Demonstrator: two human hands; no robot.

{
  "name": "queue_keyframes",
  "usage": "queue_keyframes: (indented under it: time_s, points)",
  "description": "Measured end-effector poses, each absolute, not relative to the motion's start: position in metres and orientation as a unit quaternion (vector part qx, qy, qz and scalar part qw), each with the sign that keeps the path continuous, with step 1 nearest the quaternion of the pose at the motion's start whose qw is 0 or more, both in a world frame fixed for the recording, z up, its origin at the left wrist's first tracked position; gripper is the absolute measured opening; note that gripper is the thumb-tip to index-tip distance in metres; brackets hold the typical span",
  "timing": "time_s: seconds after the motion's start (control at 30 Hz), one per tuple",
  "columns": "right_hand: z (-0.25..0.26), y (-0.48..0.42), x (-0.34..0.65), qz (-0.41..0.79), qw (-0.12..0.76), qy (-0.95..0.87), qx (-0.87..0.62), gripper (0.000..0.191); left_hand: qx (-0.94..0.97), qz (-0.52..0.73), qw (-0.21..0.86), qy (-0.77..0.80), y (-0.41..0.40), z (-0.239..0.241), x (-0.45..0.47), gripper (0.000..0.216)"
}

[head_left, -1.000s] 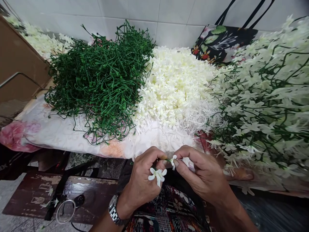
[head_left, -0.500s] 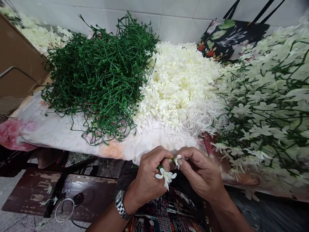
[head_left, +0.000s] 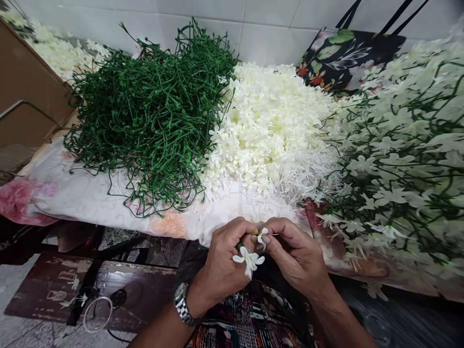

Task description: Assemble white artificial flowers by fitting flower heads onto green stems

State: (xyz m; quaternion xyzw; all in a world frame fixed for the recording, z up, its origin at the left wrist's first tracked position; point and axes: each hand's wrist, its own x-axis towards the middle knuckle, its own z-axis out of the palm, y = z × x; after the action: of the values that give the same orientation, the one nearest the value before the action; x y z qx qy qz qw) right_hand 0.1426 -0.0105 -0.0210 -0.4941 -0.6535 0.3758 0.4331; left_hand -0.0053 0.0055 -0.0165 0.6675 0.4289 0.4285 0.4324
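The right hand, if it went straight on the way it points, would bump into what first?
The left hand, most likely, just past the small white flower that the right hand pinches; exact depth between the two hands is hard to judge.

Light nearly washes out the petals (head_left: pixel 271 121) on the worktop (head_left: pixel 87 195), shadow lies below its near edge, glare spots the board (head_left: pixel 145 290), the held bloom (head_left: pixel 249 260) is fairly crisp, right-end sprays (head_left: pixel 427 154) stretched.

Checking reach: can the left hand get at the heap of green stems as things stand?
Probably yes: the heap of green stems lies ahead and to the left, with only patterned cloth seen between it and the left hand. That hand is occupied, though, holding a white flower.
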Motion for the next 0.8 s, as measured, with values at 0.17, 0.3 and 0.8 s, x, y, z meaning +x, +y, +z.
queue_keyframes:
  time_s: [0.17, 0.3, 0.8]
  points:
    - [-0.018, -0.012, 0.150, 0.311, 0.460, -0.664, -0.501, 0.012, 0.637, 0.438, 0.450, 0.447, 0.004, -0.013, -0.007, 0.012]
    - [-0.012, -0.014, 0.153, 0.177, 0.497, -0.694, -0.490, 0.021, 0.671, 0.458, 0.361, 0.458, 0.000, -0.012, -0.006, 0.012]
    - [-0.013, -0.008, 0.145, 0.143, 0.431, -0.770, -0.448, 0.014, 0.716, 0.449, 0.327, 0.423, -0.002, -0.020, -0.002, 0.012]
